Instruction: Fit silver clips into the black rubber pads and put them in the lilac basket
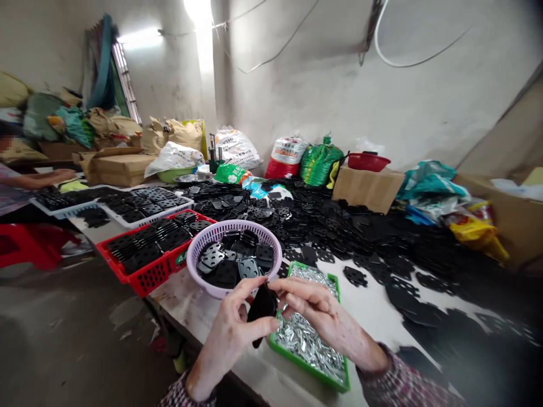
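Note:
My left hand [232, 333] and my right hand [316, 314] meet over the table's near edge, both pinched on one black plastic plate [262, 305] held between them. Directly beneath the hands lies a green tray [335, 384] filled with small silvery metal pins [305, 339]. Just beyond, a lilac round basket [203, 240] holds several black perforated plates.
A red crate [148, 277] and white trays [144, 217] of stacked black plates stand to the left. A large heap of loose black plates [360, 232] covers the table's middle and right. Sacks, cardboard boxes [367, 189] and bags line the wall. Another person's arm [34, 181] rests at far left.

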`<move>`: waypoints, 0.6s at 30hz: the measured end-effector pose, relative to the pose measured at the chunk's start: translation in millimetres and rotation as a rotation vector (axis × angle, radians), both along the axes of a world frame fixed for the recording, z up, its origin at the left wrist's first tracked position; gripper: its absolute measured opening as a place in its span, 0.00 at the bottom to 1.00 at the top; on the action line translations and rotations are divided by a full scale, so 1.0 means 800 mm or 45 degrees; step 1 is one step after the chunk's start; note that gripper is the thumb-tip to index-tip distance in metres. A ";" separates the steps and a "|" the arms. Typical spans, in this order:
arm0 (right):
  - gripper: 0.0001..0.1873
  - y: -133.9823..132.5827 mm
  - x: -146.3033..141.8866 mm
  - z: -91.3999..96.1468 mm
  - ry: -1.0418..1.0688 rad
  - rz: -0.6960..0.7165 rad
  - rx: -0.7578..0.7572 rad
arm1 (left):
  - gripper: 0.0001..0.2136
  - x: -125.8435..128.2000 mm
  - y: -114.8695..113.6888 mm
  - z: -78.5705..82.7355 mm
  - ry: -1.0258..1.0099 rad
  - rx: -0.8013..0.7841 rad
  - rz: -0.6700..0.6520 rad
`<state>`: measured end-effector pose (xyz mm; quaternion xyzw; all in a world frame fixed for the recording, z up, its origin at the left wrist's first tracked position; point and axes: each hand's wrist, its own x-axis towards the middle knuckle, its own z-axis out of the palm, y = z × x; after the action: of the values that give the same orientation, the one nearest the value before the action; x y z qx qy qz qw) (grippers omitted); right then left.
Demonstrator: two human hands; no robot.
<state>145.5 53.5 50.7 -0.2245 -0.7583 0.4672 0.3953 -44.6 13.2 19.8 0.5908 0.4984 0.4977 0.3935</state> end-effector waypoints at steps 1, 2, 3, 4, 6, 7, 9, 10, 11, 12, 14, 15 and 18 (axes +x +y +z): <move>0.16 -0.001 -0.003 0.001 -0.006 -0.027 -0.008 | 0.26 0.002 0.000 0.002 0.039 0.054 0.048; 0.17 -0.001 -0.007 0.001 -0.016 -0.072 -0.008 | 0.25 0.004 0.001 0.002 0.098 0.126 0.118; 0.16 -0.001 -0.013 0.002 -0.036 -0.131 0.000 | 0.25 0.008 0.002 0.002 0.172 0.211 0.197; 0.15 0.001 -0.020 0.003 -0.071 -0.193 0.018 | 0.25 0.010 0.004 0.001 0.258 0.307 0.278; 0.09 0.006 -0.035 0.007 -0.180 -0.309 0.087 | 0.24 0.014 0.009 -0.004 0.457 0.506 0.424; 0.08 0.009 -0.043 0.011 -0.237 -0.352 0.126 | 0.24 0.013 0.012 -0.007 0.557 0.596 0.490; 0.11 0.017 -0.056 0.021 -0.330 -0.407 0.198 | 0.25 0.009 0.019 -0.013 0.728 0.727 0.589; 0.11 0.021 -0.062 0.025 -0.366 -0.419 0.228 | 0.26 0.005 0.022 -0.015 0.797 0.760 0.624; 0.12 0.025 -0.067 0.029 -0.396 -0.419 0.255 | 0.26 0.001 0.025 -0.017 0.854 0.779 0.651; 0.12 0.030 -0.072 0.032 -0.424 -0.413 0.279 | 0.26 -0.004 0.027 -0.018 0.901 0.788 0.673; 0.13 0.041 -0.081 0.033 -0.454 -0.400 0.319 | 0.28 -0.014 0.032 -0.018 0.991 0.780 0.686; 0.13 0.049 -0.084 0.031 -0.451 -0.393 0.330 | 0.30 -0.019 0.035 -0.017 1.025 0.767 0.680; 0.10 0.081 -0.092 0.025 -0.400 -0.346 0.313 | 0.39 -0.033 0.039 -0.015 1.016 0.714 0.675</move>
<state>72.0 118.5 70.4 -0.3447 -0.8245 0.2730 0.3561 -71.2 44.0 7.9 0.6700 0.5888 0.4309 -0.1368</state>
